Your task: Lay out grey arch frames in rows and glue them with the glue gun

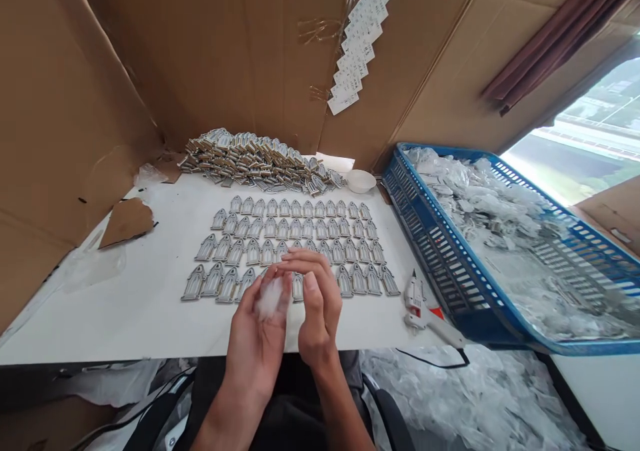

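A small wad of white, fluffy or filmy material (271, 299) rests in my left hand (260, 331), whose palm faces up with the fingers curled around it. My right hand (319, 304) is beside it, fingers bent over toward the left fingertips, thumb raised; nothing shows in its palm. Both hands are above the front rows of small grey arched window-shaped pieces (295, 228), laid out in four rows on the white table (140, 304). Some front-row pieces are hidden behind my hands.
A heap of the same pieces (250, 161) lies at the back beside a white bowl (361, 181). At right are a glue gun (423, 308) and a blue crate (450, 291) with plastic-wrapped items. Torn cardboard (127, 222) lies at left; cardboard walls surround the table.
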### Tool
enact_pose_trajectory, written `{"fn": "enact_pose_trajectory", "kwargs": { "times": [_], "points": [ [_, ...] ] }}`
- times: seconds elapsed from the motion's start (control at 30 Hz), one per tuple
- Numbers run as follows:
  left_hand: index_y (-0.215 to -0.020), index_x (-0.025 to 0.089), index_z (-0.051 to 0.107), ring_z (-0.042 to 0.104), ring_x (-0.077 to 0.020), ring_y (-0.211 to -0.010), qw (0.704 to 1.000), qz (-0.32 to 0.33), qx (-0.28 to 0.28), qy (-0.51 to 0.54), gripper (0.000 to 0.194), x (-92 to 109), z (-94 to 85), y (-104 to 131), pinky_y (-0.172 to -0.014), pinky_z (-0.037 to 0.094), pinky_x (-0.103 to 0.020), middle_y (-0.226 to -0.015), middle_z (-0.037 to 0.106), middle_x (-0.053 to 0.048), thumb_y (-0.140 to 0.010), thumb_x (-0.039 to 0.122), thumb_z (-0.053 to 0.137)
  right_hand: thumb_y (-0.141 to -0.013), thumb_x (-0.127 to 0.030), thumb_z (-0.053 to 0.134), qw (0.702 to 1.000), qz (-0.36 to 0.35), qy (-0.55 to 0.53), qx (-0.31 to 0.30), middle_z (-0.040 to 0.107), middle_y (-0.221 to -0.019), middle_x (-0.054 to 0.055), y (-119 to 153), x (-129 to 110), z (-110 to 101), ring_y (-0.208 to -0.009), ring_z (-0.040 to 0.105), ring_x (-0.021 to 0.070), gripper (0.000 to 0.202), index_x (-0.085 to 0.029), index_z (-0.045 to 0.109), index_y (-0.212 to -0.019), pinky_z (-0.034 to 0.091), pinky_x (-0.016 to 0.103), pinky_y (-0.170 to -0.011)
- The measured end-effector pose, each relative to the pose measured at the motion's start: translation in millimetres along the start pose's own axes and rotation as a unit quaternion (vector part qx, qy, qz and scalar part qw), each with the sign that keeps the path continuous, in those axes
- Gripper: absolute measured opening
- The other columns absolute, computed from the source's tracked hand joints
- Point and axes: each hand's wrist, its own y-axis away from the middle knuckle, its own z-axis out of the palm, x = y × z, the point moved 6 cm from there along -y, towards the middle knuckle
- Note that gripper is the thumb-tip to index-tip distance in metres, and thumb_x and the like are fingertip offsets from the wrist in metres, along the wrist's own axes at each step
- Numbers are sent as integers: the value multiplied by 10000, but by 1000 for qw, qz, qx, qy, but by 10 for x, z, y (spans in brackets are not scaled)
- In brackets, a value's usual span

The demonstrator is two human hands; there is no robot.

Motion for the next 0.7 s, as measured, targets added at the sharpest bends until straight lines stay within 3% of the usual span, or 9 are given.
{"fn": "enact_pose_trajectory", "kwargs": {
  "times": [0.1,0.2,0.37,0.53,0.7],
  "points": [
    [-1080,109,733,796,-141,-986,999,24,37,6,203,99,38,-21,-945,677,-228,-1059,797,-87,-1058,91,532,-1119,-299,500,1000,24,20,3,730,-1182,71,126,105,-79,-1203,672,260,282,-297,778,-1166,542,475,-1059],
    [-1114,100,725,801,-164,-1042,998,2,52,34,207,118,65,-38,-937,683,-236,-1092,799,-101,-1063,91,525,-1099,-322,572,996,84,25,26,696,-1113,58,311,288,-122,-1058,672,222,186,-268,737,-1164,565,393,-933],
    [-1147,149,750,803,-162,-1063,999,-1,45,20,210,142,83,-23,-862,674,-194,-1163,807,-90,-1064,147,557,-999,-324,742,979,200,-21,-17,690,-909,2,529,477,7,-813,667,158,200,-229,721,-1174,578,282,-751],
    [-1143,190,779,802,-182,-1101,999,15,38,-9,203,101,51,2,-964,666,-263,-1251,807,-89,-1056,200,596,-978,-251,722,982,185,20,18,703,-844,-1,491,357,29,-731,666,145,96,-219,733,-1068,580,264,-677],
    [-1130,198,779,791,-233,-1154,999,-1,34,-31,182,23,42,55,-1032,648,-332,-1212,814,-103,-1032,266,641,-980,-178,686,987,89,129,24,710,-851,9,437,154,44,-692,658,145,91,-232,723,-1043,570,277,-648]
  ]
}}
